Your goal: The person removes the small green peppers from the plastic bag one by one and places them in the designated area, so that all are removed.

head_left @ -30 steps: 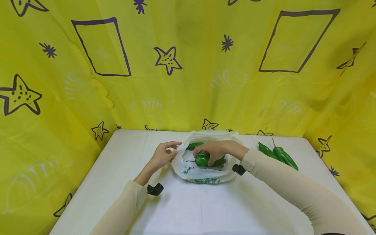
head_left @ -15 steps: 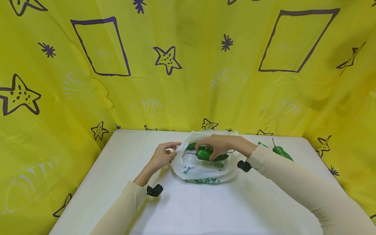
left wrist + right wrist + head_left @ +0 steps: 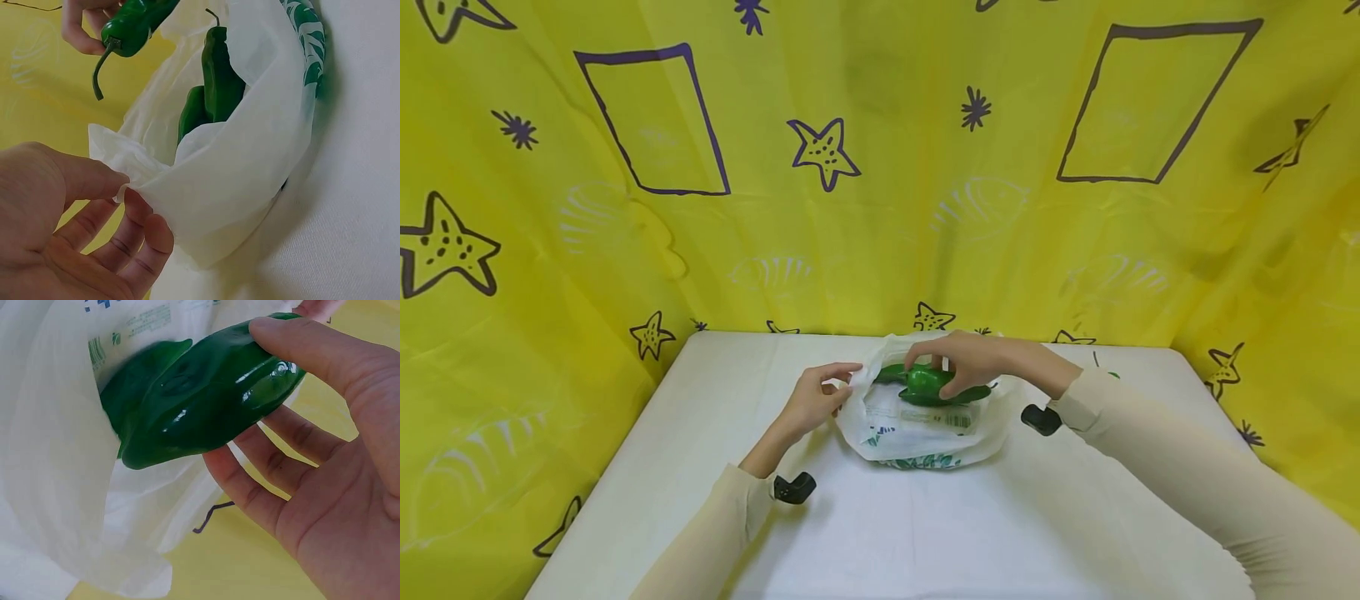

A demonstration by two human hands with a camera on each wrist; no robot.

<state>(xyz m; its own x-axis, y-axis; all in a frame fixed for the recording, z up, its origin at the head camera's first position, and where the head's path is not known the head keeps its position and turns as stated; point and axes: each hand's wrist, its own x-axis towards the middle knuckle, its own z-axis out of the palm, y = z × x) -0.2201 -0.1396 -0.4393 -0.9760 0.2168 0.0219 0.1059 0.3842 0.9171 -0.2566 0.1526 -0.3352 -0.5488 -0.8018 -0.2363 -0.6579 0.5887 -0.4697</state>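
A white plastic bag [image 3: 917, 452] with a green leaf print lies open-mouthed at the table's centre. My left hand [image 3: 812, 402] pinches its left rim between thumb and fingers [image 3: 140, 209]. Over the bag's mouth, my right hand [image 3: 973, 358] grips a glossy green pepper [image 3: 212, 394], thumb on one side and fingers on the other. That pepper's curved stem points away from the hand in the left wrist view, where the pepper [image 3: 134, 26] is raised above the rim. Deeper in the bag are two more green peppers [image 3: 222, 78], partly covered by the plastic.
Right of the bag, a pepper's stem [image 3: 1096, 359] and a sliver of green [image 3: 1114, 375] show past my right sleeve [image 3: 1150, 442]; the remainder is hidden. A yellow curtain [image 3: 895, 250] stands behind the white table [image 3: 880, 533]. Each wrist carries a black camera [image 3: 1041, 419].
My right hand has risen and shifted slightly right, lifting the green pepper off the bag's inside and uncovering printed plastic below. My left hand stays on the rim.
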